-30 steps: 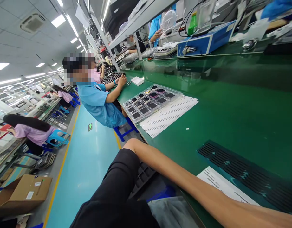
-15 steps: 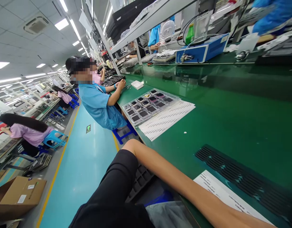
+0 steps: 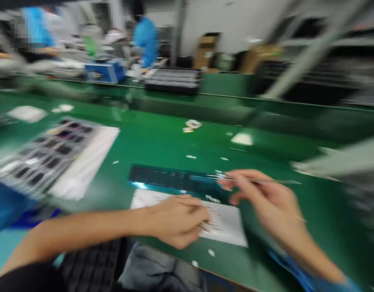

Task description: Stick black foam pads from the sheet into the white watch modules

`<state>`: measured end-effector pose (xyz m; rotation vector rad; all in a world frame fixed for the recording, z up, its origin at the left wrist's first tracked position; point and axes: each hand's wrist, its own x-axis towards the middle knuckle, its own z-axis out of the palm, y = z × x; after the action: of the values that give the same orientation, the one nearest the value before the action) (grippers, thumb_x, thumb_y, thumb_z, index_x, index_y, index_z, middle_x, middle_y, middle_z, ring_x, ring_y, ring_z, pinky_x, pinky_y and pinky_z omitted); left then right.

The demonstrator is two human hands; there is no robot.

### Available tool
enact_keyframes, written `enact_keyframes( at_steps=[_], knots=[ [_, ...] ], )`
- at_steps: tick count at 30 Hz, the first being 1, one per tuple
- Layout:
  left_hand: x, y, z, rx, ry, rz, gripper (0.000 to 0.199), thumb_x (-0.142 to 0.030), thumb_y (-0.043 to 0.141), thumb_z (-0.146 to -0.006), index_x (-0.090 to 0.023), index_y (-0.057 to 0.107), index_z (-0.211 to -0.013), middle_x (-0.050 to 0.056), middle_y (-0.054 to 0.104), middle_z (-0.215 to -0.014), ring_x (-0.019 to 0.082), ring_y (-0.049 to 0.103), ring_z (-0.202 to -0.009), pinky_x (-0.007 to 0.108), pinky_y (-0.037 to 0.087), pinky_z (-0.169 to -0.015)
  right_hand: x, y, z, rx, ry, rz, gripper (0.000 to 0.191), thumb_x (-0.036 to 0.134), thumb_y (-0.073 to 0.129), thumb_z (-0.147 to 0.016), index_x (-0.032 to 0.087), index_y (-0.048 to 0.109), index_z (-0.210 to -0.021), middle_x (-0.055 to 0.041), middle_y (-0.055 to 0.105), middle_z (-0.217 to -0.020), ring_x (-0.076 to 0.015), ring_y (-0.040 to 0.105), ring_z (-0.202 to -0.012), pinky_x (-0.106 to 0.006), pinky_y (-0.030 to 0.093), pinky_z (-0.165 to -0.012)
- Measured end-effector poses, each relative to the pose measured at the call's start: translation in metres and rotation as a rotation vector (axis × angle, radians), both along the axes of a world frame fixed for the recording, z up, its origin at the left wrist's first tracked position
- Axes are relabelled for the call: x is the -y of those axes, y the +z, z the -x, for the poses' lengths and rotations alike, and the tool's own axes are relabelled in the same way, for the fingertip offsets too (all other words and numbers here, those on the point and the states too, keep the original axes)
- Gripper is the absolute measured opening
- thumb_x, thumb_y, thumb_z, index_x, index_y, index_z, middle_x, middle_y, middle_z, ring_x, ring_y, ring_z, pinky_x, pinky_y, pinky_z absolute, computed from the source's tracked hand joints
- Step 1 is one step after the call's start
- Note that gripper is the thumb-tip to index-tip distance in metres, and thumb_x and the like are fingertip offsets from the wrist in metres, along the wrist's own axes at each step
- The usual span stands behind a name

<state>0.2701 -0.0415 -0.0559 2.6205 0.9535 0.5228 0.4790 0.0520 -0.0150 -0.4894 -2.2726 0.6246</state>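
My right hand (image 3: 273, 198) grips thin metal tweezers (image 3: 286, 181) between thumb and fingers. Their tips point left, over the right end of a dark slotted strip (image 3: 162, 176). My left hand (image 3: 182, 221) lies on a white printed sheet (image 3: 232, 227), its fingers curled together. Something small may be at its fingertips, but blur hides what it is. The sheet is just in front of the strip, near the table's front edge.
At the left, a clear tray (image 3: 59, 162) of dark square pieces stands beside another white sheet (image 3: 89, 162). Small white scraps (image 3: 191, 156) are scattered over the green table (image 3: 150, 142). A blue box (image 3: 104, 72) and a black tray (image 3: 171, 81) stand at the back.
My view has swung right and down from the aisle to the table before me. Both hands now show, the right with tweezers; earlier only one arm was in view.
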Motion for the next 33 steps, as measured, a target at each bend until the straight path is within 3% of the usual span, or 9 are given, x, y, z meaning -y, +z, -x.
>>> enact_keyframes(
  at_steps=[3, 6, 11, 16, 22, 27, 33],
  knots=[
    [-0.006, -0.014, 0.002, 0.205, 0.05, -0.049, 0.018, -0.013, 0.05, -0.101, -0.022, 0.056, -0.116, 0.007, 0.079, -0.107, 0.025, 0.079, -0.094, 0.039, 0.066, -0.084, 0.002, -0.01, -0.011, -0.008, -0.216, 0.283, 0.046, 0.049, 0.039, -0.124, 0.018, 0.07, -0.108, -0.0096, 0.08, -0.092, -0.0191, 0.08, -0.076, -0.022, 0.062, -0.052],
    [-0.009, -0.018, 0.008, 0.242, 0.014, -0.11, 0.03, -0.008, 0.045, -0.104, -0.023, 0.053, -0.128, 0.006, 0.08, -0.114, 0.021, 0.081, -0.1, 0.036, 0.067, -0.088, -0.008, -0.021, -0.013, -0.021, -0.255, 0.473, 0.06, 0.062, 0.034, -0.119, 0.018, 0.071, -0.101, -0.0105, 0.078, -0.089, -0.0209, 0.082, -0.082, -0.025, 0.064, -0.055],
    [-0.004, -0.013, 0.004, 0.239, 0.004, -0.152, 0.026, -0.009, 0.046, -0.104, -0.021, 0.055, -0.126, 0.007, 0.081, -0.11, 0.022, 0.082, -0.098, 0.035, 0.068, -0.083, -0.006, -0.012, -0.018, -0.004, -0.202, 0.691, 0.039, 0.051, 0.051, -0.106, 0.019, 0.07, -0.095, -0.0086, 0.077, -0.086, -0.0202, 0.079, -0.081, -0.023, 0.056, -0.052],
    [-0.01, -0.011, 0.008, 0.212, -0.001, -0.174, 0.02, -0.012, 0.048, -0.104, -0.019, 0.056, -0.121, 0.01, 0.082, -0.107, 0.025, 0.082, -0.096, 0.038, 0.066, -0.082, -0.016, -0.008, -0.026, 0.026, -0.085, 0.867, 0.014, 0.026, 0.066, -0.091, 0.019, 0.071, -0.08, -0.0008, 0.072, -0.069, -0.0132, 0.069, -0.062, -0.021, 0.046, -0.052],
    [-0.014, -0.011, 0.008, 0.212, -0.065, -0.125, 0.016, -0.009, 0.054, -0.102, -0.019, 0.056, -0.114, 0.012, 0.085, -0.12, 0.026, 0.081, -0.109, 0.038, 0.062, -0.086, -0.028, -0.027, -0.038, 0.252, -0.032, 0.796, 0.024, 0.018, 0.059, -0.096, 0.019, 0.075, -0.077, -0.003, 0.075, -0.07, -0.0149, 0.071, -0.059, -0.026, 0.05, -0.053],
    [-0.014, -0.008, 0.008, 0.22, -0.057, -0.083, 0.017, -0.009, 0.057, -0.102, -0.019, 0.057, -0.115, 0.011, 0.085, -0.123, 0.025, 0.08, -0.111, 0.037, 0.059, -0.084, -0.028, -0.026, -0.038, 0.313, -0.101, 0.678, 0.028, 0.016, 0.063, -0.098, 0.02, 0.074, -0.072, -0.0018, 0.074, -0.069, -0.0156, 0.07, -0.059, -0.029, 0.045, -0.053],
    [-0.013, -0.009, 0.008, 0.193, -0.025, -0.086, 0.021, -0.004, 0.057, -0.1, -0.02, 0.059, -0.113, 0.008, 0.086, -0.122, 0.023, 0.08, -0.111, 0.036, 0.056, -0.085, -0.034, -0.026, -0.035, 0.393, -0.21, 0.729, 0.029, 0.017, 0.062, -0.098, 0.018, 0.074, -0.072, -0.0034, 0.072, -0.068, -0.0178, 0.071, -0.063, -0.032, 0.052, -0.061]
  ],
)
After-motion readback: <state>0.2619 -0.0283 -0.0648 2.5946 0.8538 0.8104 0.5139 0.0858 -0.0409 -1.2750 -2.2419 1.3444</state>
